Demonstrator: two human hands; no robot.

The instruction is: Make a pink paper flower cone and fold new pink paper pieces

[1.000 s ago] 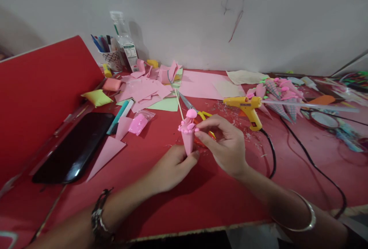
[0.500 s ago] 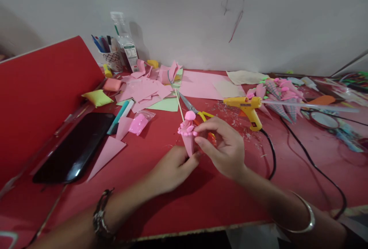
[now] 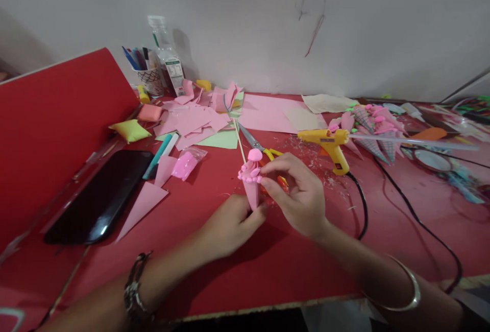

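A small pink paper cone (image 3: 251, 195) stands point down in my left hand (image 3: 233, 224), whose thumb and fingers pinch it near the tip. Bright pink blobs, apparently soft clay, ring its rim, and a rounded pink cap (image 3: 255, 155) tops it. My right hand (image 3: 300, 196) has its thumb and forefinger at the right side of the rim, closed on the edge blobs. Just behind the cone lie scissors (image 3: 272, 154) with yellow handles, partly hidden by the right hand, and a thin wooden stick (image 3: 239, 139).
To the right, a yellow glue gun (image 3: 332, 148) trails a black cord. Finished-looking cones (image 3: 369, 130) are piled behind it. Pink paper scraps (image 3: 195, 120) spread at the back. On the left are a black phone (image 3: 101, 194), markers (image 3: 157, 156) and a pink clay packet (image 3: 186, 165).
The cone has shifted very slightly to the right and tilted a little. Both hands keep nearly the same place and hold.
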